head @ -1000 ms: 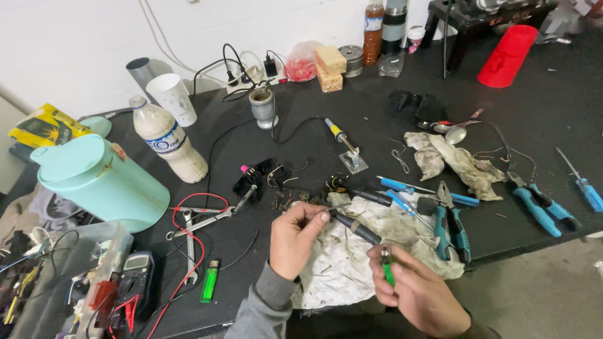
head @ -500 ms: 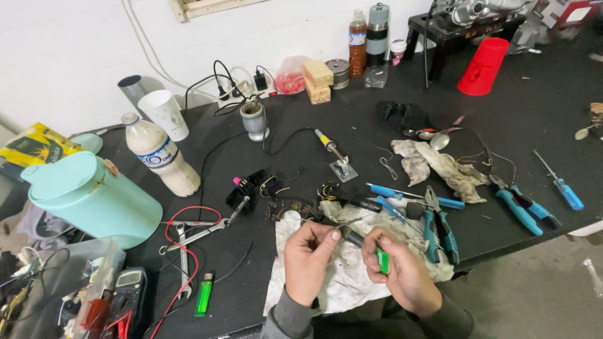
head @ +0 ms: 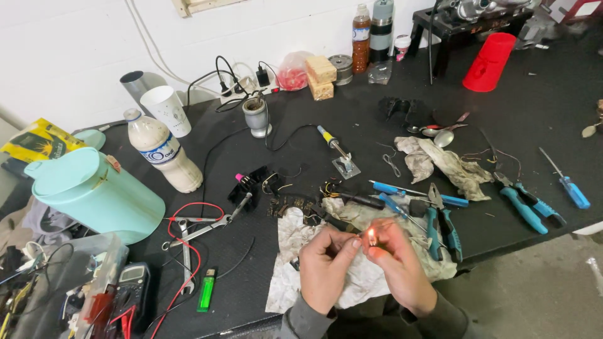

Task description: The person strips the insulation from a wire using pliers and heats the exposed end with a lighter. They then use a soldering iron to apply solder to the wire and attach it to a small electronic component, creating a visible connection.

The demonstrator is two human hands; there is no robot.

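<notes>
Both my hands are close together over a stained white rag (head: 291,242) at the table's front edge. My right hand (head: 402,267) is closed around a small lighter, mostly hidden by the fingers, with a small flame (head: 372,237) burning at its top. My left hand (head: 323,267) pinches a thin dark wire, and its fingertips sit just left of the flame. The wire's end at the flame is too small to make out. A bundle of small wires and dark parts (head: 295,204) lies just beyond the rag.
A soldering iron (head: 333,143) rests mid-table. Blue-handled pliers (head: 440,226) and screwdrivers (head: 568,185) lie to the right. On the left are a teal jug (head: 94,194), a plastic bottle (head: 163,154), a green lighter (head: 206,290) and a multimeter (head: 129,289). A red cup (head: 490,63) stands far right.
My hands have drawn together near the table's front edge. The green lighter in my right hand, unlit before, now shows a flame at the wire my left hand holds.
</notes>
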